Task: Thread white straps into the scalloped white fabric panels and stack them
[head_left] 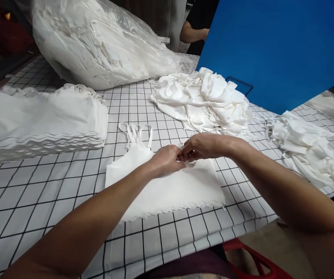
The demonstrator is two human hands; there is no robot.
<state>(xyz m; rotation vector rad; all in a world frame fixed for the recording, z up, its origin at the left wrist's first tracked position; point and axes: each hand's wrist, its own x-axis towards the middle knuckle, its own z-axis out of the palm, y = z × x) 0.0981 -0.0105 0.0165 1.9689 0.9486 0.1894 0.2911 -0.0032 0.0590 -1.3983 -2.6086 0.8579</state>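
Note:
A white camisole top [167, 193] lies flat before me, its thin straps [139, 133] looped upward at the left and its scalloped hem toward me. Over its upper edge, my left hand [169, 159] rests with the fingers closed. My right hand [197, 147] meets it there, fingers bent into a pinch on the top's upper edge near the right strap. The fingertips of both hands touch or nearly touch, and they cover the exact spot being held.
At left is a neat stack of white tops [44, 120]. Behind stand a big clear plastic bag [102, 42] of white garments and a loose white heap [201, 100]. A smaller pile [309, 147] lies right, near a blue board [277, 50]. Another person's arm [194, 34] shows behind.

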